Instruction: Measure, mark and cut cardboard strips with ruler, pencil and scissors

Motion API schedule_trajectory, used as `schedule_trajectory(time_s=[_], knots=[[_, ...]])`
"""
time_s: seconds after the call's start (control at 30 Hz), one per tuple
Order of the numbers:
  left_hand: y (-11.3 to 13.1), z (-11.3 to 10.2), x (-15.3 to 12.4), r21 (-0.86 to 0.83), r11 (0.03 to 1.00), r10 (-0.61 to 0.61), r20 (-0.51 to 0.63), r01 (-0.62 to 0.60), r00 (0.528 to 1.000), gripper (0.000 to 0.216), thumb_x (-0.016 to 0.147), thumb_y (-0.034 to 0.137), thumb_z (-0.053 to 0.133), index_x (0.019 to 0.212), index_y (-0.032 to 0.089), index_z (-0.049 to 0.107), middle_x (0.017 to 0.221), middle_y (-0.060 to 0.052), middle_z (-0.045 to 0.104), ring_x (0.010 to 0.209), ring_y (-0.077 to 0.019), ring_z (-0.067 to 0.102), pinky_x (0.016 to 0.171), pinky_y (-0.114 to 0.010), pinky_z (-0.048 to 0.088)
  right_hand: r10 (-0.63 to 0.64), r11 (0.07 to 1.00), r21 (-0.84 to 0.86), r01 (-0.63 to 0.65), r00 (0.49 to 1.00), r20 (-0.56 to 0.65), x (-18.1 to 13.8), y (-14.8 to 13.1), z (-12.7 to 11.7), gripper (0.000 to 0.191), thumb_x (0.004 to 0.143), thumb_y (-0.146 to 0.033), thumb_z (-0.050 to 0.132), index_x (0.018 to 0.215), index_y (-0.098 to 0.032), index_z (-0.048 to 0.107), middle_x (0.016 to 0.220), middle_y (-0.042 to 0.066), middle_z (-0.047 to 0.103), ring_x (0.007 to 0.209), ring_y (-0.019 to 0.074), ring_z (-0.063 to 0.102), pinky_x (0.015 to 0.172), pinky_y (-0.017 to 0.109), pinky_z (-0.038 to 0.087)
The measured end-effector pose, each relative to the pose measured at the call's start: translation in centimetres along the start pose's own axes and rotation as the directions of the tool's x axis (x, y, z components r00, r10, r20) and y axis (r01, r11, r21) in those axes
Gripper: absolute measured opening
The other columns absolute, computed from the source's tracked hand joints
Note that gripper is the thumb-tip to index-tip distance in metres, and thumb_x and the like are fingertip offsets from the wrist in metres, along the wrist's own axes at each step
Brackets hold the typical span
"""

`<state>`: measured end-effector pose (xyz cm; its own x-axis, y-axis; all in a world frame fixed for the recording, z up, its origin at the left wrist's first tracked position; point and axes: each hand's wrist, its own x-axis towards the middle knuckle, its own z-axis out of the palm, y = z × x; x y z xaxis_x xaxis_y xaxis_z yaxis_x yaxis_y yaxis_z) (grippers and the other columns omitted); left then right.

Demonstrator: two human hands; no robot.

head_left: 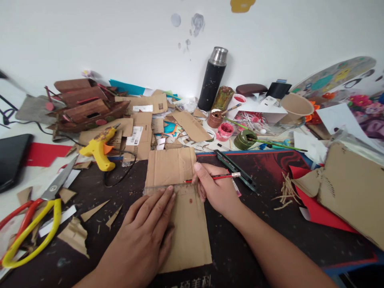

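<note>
A rectangular piece of brown cardboard (180,208) lies on the dark mat in front of me. A clear ruler (166,188) lies across it. My left hand (147,228) lies flat with fingers stretched out, pressing on the ruler and the cardboard. My right hand (214,188) is closed around a red pencil (216,177), whose tip rests at the ruler's right end on the cardboard's edge.
Red and yellow scissors (36,216) lie at the left, a yellow glue gun (100,150) behind them. A black flask (212,80), paint pots (225,131), cardboard scraps (75,236) and a brown cardboard model (87,108) crowd the back. A large cardboard sheet (351,188) lies at the right.
</note>
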<state>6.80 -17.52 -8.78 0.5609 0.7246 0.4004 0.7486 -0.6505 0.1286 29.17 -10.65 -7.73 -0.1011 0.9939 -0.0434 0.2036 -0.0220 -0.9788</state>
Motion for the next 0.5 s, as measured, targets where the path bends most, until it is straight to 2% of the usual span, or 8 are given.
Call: schedule_trajectory(time_s=[0.3,0.5], knots=[[-0.04,-0.25,0.43,0.007,0.999,0.032,-0.018,-0.032,0.999,0.043,0.111,0.021,0.043,0.143,0.006,0.066,0.149,-0.019,0.073,0.132,-0.031,0.065,0.116,-0.047,0.038,-0.03,0.997,-0.065,0.031,0.999,0.012,-0.19,-0.07,-0.02,0.063,0.11,-0.073,0.049,0.075,-0.024,0.065,0.047,-0.004,0.054,0.043,0.0151,0.054,0.047,0.027,0.04],[-0.09,-0.09,0.18,0.021,0.999,0.025,-0.004,-0.025,1.0,0.044,0.111,0.023,0.043,0.147,0.006,0.063,0.151,-0.018,0.071,0.135,-0.0312,0.064,0.117,-0.047,0.037,-0.06,0.996,-0.07,0.062,0.998,0.024,-0.16,-0.05,-0.04,0.06,0.112,-0.068,0.049,0.075,-0.024,0.065,0.046,-0.005,0.053,0.041,0.0141,0.052,0.048,0.027,0.04]])
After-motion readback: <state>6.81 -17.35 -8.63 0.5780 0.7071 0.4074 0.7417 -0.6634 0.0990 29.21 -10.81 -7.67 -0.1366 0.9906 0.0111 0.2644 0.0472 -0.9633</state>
